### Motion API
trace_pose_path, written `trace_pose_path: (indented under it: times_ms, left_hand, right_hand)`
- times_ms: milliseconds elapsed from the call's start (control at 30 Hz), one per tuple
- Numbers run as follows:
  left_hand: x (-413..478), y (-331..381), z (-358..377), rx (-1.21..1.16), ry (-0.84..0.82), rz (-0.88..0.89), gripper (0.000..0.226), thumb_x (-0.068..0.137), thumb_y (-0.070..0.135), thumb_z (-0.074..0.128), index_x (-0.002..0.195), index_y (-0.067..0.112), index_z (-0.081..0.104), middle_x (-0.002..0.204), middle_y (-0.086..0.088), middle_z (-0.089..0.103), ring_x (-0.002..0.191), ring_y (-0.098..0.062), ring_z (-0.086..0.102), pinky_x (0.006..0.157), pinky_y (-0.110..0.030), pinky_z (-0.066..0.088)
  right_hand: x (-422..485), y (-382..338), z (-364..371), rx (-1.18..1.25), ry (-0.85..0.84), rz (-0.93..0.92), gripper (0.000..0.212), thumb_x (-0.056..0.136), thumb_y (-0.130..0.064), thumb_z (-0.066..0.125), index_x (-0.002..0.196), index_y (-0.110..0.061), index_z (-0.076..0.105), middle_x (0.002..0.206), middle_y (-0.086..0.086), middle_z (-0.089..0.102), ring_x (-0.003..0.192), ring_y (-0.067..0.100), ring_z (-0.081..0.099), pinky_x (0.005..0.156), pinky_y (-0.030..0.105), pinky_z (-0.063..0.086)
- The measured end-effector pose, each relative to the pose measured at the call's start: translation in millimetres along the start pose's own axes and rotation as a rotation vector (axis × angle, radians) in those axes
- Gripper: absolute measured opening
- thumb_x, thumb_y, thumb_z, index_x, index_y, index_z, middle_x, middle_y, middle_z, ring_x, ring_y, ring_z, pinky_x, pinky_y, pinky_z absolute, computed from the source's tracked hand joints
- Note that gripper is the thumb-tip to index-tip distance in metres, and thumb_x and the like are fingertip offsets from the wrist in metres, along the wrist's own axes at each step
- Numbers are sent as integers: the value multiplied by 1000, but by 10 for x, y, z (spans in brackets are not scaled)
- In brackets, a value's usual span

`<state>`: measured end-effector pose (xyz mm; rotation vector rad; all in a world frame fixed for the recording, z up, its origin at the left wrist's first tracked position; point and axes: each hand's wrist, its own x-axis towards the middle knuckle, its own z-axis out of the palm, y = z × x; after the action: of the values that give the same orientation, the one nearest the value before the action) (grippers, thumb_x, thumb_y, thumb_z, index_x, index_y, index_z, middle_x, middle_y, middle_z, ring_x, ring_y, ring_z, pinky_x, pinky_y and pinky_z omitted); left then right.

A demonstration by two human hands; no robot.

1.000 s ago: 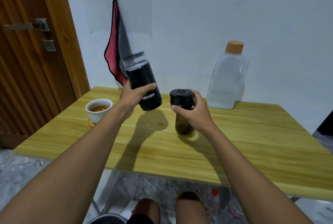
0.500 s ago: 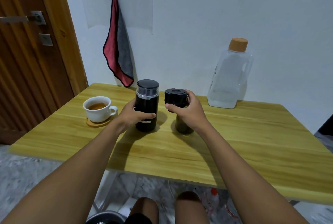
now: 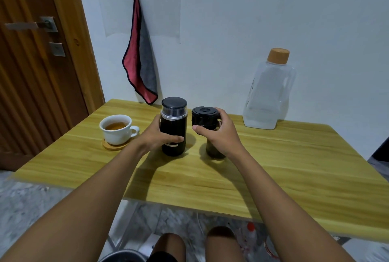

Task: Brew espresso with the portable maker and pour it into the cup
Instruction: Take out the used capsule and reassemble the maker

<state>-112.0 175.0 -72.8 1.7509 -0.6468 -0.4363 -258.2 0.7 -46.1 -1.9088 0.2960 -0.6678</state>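
My left hand wraps the smooth black cylindrical maker, upright on the wood-grain counter; my right hand curls round a black-capped jar. Glossy white cup at left.

The black portable maker stands upright on the wooden table. The left hand is wrapped round its lower body, thumb across the front. Just right of the maker stands a shorter dark vessel with a black lid, and the right hand grips it at the lid. Left of the maker, apart from it, a white cup of amber liquid sits on a round wooden coaster. Farther right, by the wall, stands a clear jug. Behind the maker hangs a red-and-grey cloth.
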Motion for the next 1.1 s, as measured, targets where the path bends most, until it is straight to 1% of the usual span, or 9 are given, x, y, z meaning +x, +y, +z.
trace_pose_path:
  times_ms: [167, 233, 333, 467, 567, 667, 833, 1000, 1100]
  left_hand:
    - [-201, 338, -127, 70, 131, 110, 111, 67, 28, 95, 155, 24, 29, 144, 3, 42, 135, -12, 38, 105, -32, 37]
    - [-333, 580, -176, 106, 255, 242, 94, 69, 37, 92, 147, 24, 42, 142, 3, 51, 131, -13, 47, 105, -33, 42]
    - [-503, 951, -214, 26, 446, 455, 61, 76, 42, 88, 125, 14, 63, 111, -4, 70, 102, -14, 66, 92, -40, 57]
    - [-583, 1204, -152, -77, 202, 466, 62, 72, 50, 83, 113, 5, 70, 96, -17, 74, 82, -22, 73, 71, -34, 61]
    - [-561, 1124, 42, 48, 24, 360, 53, 76, 45, 86, 118, 18, 69, 101, -4, 78, 98, -15, 75, 84, -29, 60]
    - [-522, 1021, 175, 67, -56, 293, 62, 73, 42, 90, 126, 22, 65, 107, 8, 76, 103, -5, 72, 84, -16, 53]
    - [-527, 987, 219, 57, -208, 295, 23, 81, 31, 87, 103, 30, 78, 99, 9, 78, 97, -7, 73, 81, -18, 51]
    - [-458, 877, 211, -39, -161, 312, 35, 79, 21, 89, 111, 17, 78, 106, -1, 79, 104, -18, 73, 91, -31, 55]
    - [-433, 778, 219, -36, -152, 289, 37, 78, 16, 89, 113, 18, 77, 107, 1, 79, 105, -12, 73, 91, -26, 53]
  right_hand:
    - [-88, -35, -48, 31, 3, -17, 66, 58, -54, 86, 116, -43, 56, 120, -19, 65, 108, -4, 60, 88, 22, 49]
    - [-113, -35, -79, 30, 1, -8, 67, 57, -56, 87, 116, -44, 56, 122, -17, 65, 113, 5, 61, 93, 29, 52]
    - [-148, -50, -123, 38, 10, -9, 68, 56, -59, 88, 116, -45, 59, 120, -19, 65, 114, 4, 61, 97, 34, 53]
    - [-180, -108, -126, 89, 39, -23, 78, 52, -56, 91, 120, -36, 60, 119, -17, 67, 113, 7, 64, 100, 36, 54]
    - [-210, -183, -101, 129, 53, -50, 78, 49, -52, 92, 118, -35, 59, 120, -17, 64, 117, 11, 64, 103, 37, 52]
    - [-245, -221, -81, 186, 42, -71, 81, 48, -46, 95, 119, -30, 59, 122, -9, 65, 114, 16, 67, 100, 42, 55]
    - [-300, -271, -95, 223, -25, -112, 79, 48, -40, 96, 117, -32, 56, 121, -7, 66, 104, 14, 72, 85, 29, 58]
    - [-258, -347, -383, 136, -249, -115, 49, 88, -15, 75, 132, -22, 56, 134, -1, 62, 122, 16, 63, 98, 26, 51]
    - [-163, -480, -538, 90, -220, -110, 30, 99, -23, 60, 128, -22, 62, 130, -5, 65, 124, 13, 60, 101, 26, 47]
